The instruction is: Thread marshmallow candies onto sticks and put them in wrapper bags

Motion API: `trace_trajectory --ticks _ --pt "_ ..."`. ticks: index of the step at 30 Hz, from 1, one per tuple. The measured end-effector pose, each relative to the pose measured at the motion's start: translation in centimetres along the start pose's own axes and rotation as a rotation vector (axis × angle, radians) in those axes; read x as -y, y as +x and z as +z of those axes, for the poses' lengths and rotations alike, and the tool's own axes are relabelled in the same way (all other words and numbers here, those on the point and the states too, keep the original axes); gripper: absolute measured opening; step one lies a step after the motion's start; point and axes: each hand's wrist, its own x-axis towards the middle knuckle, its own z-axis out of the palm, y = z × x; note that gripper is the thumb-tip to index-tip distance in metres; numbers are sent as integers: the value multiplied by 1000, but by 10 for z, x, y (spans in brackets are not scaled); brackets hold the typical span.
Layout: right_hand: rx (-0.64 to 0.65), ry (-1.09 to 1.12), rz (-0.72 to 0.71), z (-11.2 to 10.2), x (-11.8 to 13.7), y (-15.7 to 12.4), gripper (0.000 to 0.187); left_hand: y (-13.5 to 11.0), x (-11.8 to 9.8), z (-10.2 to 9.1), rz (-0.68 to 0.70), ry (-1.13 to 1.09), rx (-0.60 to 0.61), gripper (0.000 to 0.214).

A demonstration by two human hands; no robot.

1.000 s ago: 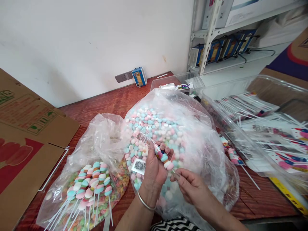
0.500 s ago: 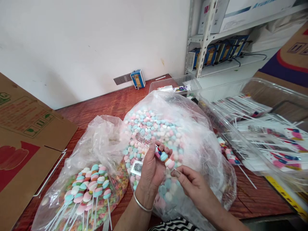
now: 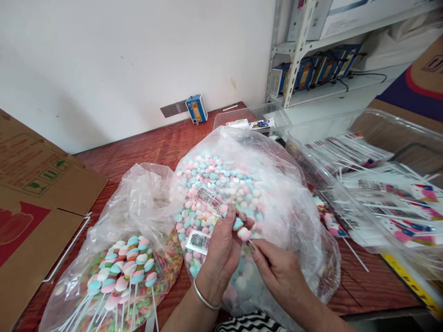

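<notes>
Over the big clear bag (image 3: 277,184) of loose pastel candies, the right hand (image 3: 277,272) has moved up against the left hand (image 3: 221,249). It pinches the stick end of the candy skewer (image 3: 241,229), while the left hand curls around the skewer's top and a printed sleeve (image 3: 208,198). Red wooden table (image 3: 145,147) beneath, white wall beyond; cardboard box (image 3: 41,184) far left of the hands, clear bin (image 3: 380,133) of packed sticks to their right, smaller bag (image 3: 138,207) of skewers just left.
</notes>
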Motion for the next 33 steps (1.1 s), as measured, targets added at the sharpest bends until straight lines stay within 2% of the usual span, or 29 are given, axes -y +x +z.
trace_trajectory --ticks 5,7,9,11,13,17,19,20,21,23,26,28,33 --pt "54 357 200 -6 1 5 31 4 -11 -8 48 -92 83 25" --pt "75 585 341 -6 2 5 36 6 -15 -8 55 -122 147 21" --pt "156 830 523 -5 3 5 42 6 -17 -7 36 -139 183 13" --pt "249 926 597 -5 3 4 43 4 -16 -5 25 -134 176 12" --pt "238 738 453 -4 2 3 38 2 -14 -3 23 -104 144 16" --pt "-44 -104 -123 -3 -4 -1 27 0 -6 0 47 -30 1 21" --pt "-137 -427 -320 -2 -5 -2 21 0 -2 1 65 0 -84 22" --pt "-159 -518 -373 -2 -6 -3 20 0 -1 2 69 13 -111 23" --pt "-169 -557 -392 -2 -6 -2 20 0 0 3 71 23 -121 23" --pt "-158 -465 -323 -3 -5 0 20 0 0 4 60 30 -88 24" --pt "-106 -115 -50 -6 -4 3 13 -2 0 5 8 30 18 26" --pt "-94 28 62 -8 -4 4 9 -3 0 6 -15 19 49 25" --pt "-73 208 111 -7 -5 5 17 -7 9 6 6 76 106 20"
